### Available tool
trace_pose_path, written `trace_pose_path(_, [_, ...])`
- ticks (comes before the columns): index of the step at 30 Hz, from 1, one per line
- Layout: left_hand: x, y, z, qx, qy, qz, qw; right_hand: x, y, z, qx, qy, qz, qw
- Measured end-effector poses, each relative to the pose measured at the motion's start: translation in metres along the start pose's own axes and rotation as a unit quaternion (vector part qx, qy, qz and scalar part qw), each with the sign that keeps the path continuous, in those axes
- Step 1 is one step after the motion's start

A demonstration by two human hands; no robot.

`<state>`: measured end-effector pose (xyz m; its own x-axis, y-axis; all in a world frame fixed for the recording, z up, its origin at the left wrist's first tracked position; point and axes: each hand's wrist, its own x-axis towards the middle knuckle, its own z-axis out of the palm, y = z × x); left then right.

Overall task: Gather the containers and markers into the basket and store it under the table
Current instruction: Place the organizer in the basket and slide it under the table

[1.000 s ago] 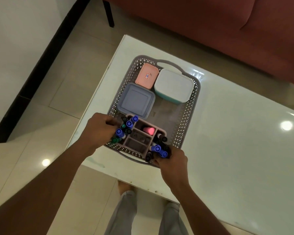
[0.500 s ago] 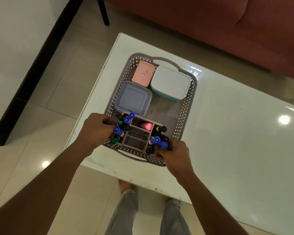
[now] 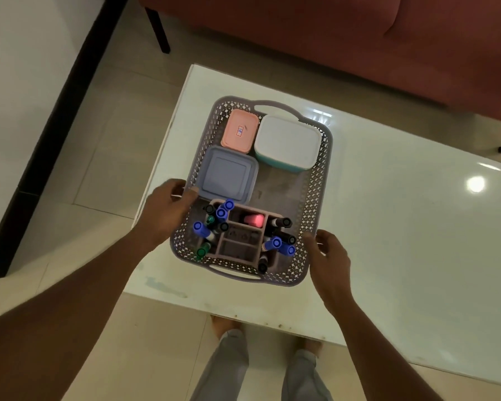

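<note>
A grey perforated basket [image 3: 316, 195] stands on the white table [image 3: 411, 233] near its left front corner. Inside at the back lie a pink container [image 3: 239, 130] and a white container with a teal base [image 3: 287, 139], with a blue-grey container [image 3: 228, 175] in front of them. The near end holds a pink organiser [image 3: 240, 246] full of blue, black and green markers [image 3: 221, 212]. My left hand [image 3: 166, 213] grips the basket's left rim, thumb over the edge. My right hand [image 3: 329, 257] holds the right rim near the front corner.
A red sofa [image 3: 330, 39] runs along the far side of the table, one dark leg [image 3: 158, 30] on the tiled floor. A white wall with a black skirting strip [image 3: 55, 117] is on the left. My legs [image 3: 229, 369] stand at the table's front edge.
Both hands left the marker organiser and moved outward to the basket's side rims. The organiser now stands in the basket's near end.
</note>
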<state>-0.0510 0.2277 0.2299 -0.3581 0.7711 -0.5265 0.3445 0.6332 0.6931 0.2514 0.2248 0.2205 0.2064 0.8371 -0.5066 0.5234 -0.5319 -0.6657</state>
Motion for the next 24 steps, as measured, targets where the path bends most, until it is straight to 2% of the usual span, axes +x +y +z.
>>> trace_pose_path(2, [0.002,-0.004,0.007,0.019,-0.043,0.02,0.999,0.005,0.002,0.012,0.009,-0.026,-0.001,1.0])
trace_pose_path(7, [0.002,-0.011,0.025,0.028,0.038,0.005,0.999,0.014,0.009,0.034,-0.032,0.04,-0.034,0.998])
trace_pose_path(12, [-0.018,-0.016,0.024,-0.008,0.038,0.023,0.999,-0.002,0.024,0.032,0.007,0.059,-0.044,0.997])
trace_pose_path(19, [-0.1,-0.055,0.02,-0.014,0.03,0.028,0.999,-0.081,0.065,0.016,0.003,0.05,-0.051,0.997])
trace_pose_path(24, [-0.195,-0.1,0.016,-0.044,0.027,0.017,0.999,-0.172,0.106,0.002,0.007,0.042,-0.06,0.997])
